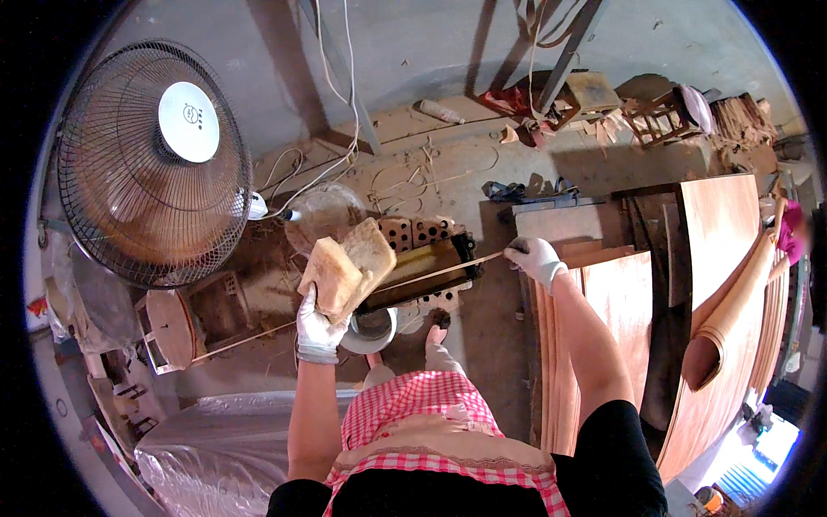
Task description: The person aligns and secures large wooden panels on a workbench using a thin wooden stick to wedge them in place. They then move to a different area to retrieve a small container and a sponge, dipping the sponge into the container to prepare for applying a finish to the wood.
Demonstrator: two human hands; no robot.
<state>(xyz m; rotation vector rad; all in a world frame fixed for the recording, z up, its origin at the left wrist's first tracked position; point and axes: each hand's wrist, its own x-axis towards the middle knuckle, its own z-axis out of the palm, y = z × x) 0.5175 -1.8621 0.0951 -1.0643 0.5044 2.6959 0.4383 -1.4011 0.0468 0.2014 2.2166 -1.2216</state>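
My left hand (pixel 320 332), in a white glove, grips a tan folded sponge (pixel 336 271), worn and stained, its two halves standing apart at the top. A long thin strip (pixel 444 272), perhaps wood veneer, runs from the sponge up to my right hand (pixel 536 258). That hand, also gloved in white, is closed on the strip's right end. Left of the sponge the strip seems to continue low toward a round-seated stool (pixel 170 329). Beneath the strip lies a dark trough (pixel 472 267) with yellowish contents, among bricks with holes (pixel 396 231). A white bucket (pixel 392 320) stands by my feet.
A large caged fan (pixel 155 164) stands at left. Stacked wood sheets (pixel 620 302) and a curled sheet (pixel 706 345) are at right, where another person (pixel 791 233) touches the curled one. Plastic sheeting (pixel 215 448) covers something at lower left. White cables (pixel 353 95) hang by the wall.
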